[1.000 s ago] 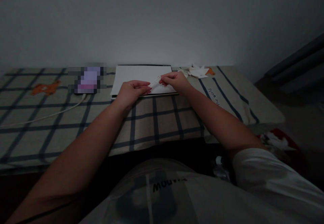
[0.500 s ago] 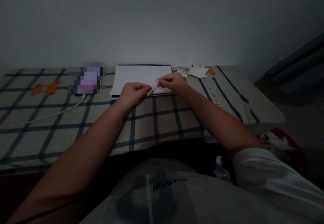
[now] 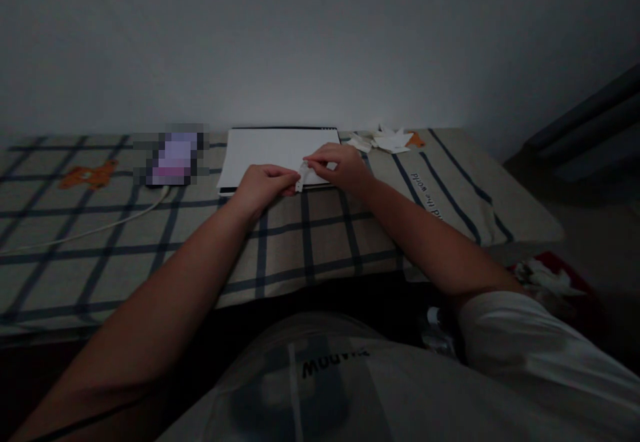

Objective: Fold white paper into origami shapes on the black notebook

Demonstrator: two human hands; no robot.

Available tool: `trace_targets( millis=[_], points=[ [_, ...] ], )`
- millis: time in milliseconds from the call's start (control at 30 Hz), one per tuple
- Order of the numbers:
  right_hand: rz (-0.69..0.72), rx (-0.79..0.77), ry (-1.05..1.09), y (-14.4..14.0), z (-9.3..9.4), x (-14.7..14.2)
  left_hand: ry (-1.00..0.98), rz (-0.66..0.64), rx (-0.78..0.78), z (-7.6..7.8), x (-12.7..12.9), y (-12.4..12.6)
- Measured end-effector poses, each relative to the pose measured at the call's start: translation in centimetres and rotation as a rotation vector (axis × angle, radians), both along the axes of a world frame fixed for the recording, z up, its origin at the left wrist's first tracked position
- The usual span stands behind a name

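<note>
We see both of our bare hands meeting over the near edge of a white pad that lies flat on a checked cloth. Between them sits a small piece of white paper, folded or crumpled into a narrow shape; the light is too dim for us to make out its form. Our left hand rests on the cloth with its fingers curled in and its fingertips pinched on the lower end of the paper. Our right hand comes in from the other side, fingers drawn close together and nipping the upper end of the same piece, so the paper is held by both hands at once, just above the pad's front edge. Both forearms stretch across the cloth from the bottom of the view. Farther back on the right, near the wall, lies a small heap of folded paper shapes in white with one orange bit, well apart from our hands. To the left of the pad sits a blurred-out purple object, and a pale cable runs away from it across the cloth toward the left edge.
</note>
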State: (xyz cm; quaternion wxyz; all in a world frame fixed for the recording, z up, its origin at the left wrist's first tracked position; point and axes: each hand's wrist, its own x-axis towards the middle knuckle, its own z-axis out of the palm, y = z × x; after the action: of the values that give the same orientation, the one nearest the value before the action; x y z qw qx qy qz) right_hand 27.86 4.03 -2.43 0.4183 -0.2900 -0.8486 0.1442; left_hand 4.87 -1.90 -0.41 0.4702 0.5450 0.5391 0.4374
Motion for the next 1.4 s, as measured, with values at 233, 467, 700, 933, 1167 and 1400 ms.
trace_targets(
  millis=[233, 467, 700, 933, 1167, 1400],
  points=[
    [0.1, 0.254, -0.151, -0.1, -0.5, -0.2, -0.215, 0.045, -0.054, -0.6, 0.0, 1.0],
    [0.135, 0.297, -0.185, 0.3, -1.1, -0.2, -0.307, 0.061, -0.171, -0.1, 0.0, 1.3],
    [0.146, 0.305, -0.188, 0.1, -1.4, -0.6, -0.391, 0.06, -0.199, 0.2, 0.0, 1.2],
    [0.184, 0.455, -0.122, 1.1, -2.4, -0.5, -0.486, 0.09, -0.279, 1.5, 0.9, 0.5],
    [0.151, 0.451, -0.144, 0.6, -1.8, -0.5, -0.464, 0.083, -0.258, 1.4, 0.7, 0.6],
    [0.066, 0.272, 0.025, -0.1, -0.7, -0.6, -0.308, -0.004, -0.038, 0.4, 0.2, -0.1]
  ],
)
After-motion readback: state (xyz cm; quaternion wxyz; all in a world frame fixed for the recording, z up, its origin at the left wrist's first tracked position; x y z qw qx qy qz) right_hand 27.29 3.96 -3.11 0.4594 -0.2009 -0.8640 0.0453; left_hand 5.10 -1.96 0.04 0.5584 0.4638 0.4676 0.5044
